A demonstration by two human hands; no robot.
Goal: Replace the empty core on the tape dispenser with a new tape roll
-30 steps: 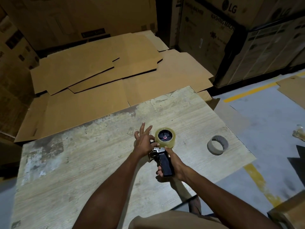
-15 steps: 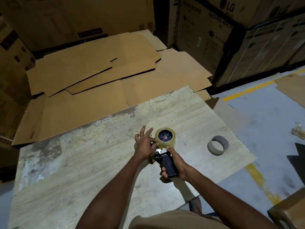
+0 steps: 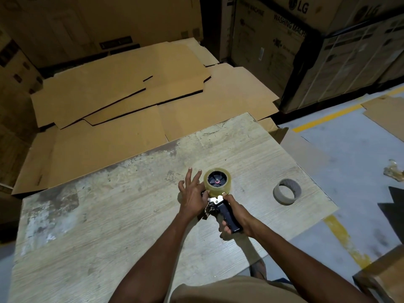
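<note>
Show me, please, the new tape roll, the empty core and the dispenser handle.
new tape roll (image 3: 218, 192), head view, clear outer band.
empty core (image 3: 282, 200), head view, near outer wall.
dispenser handle (image 3: 229, 218), head view, dark grip.

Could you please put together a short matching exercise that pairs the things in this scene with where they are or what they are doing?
Things
1. tape roll
2. empty core
3. right hand
4. left hand

Places or states
A. lies alone on the table, off to the right
B. grips the black handle of the tape dispenser
C. sits on the dispenser's hub
D. rests against the dispenser's front, fingers spread

Pairs: 1-C; 2-A; 3-B; 4-D
</note>
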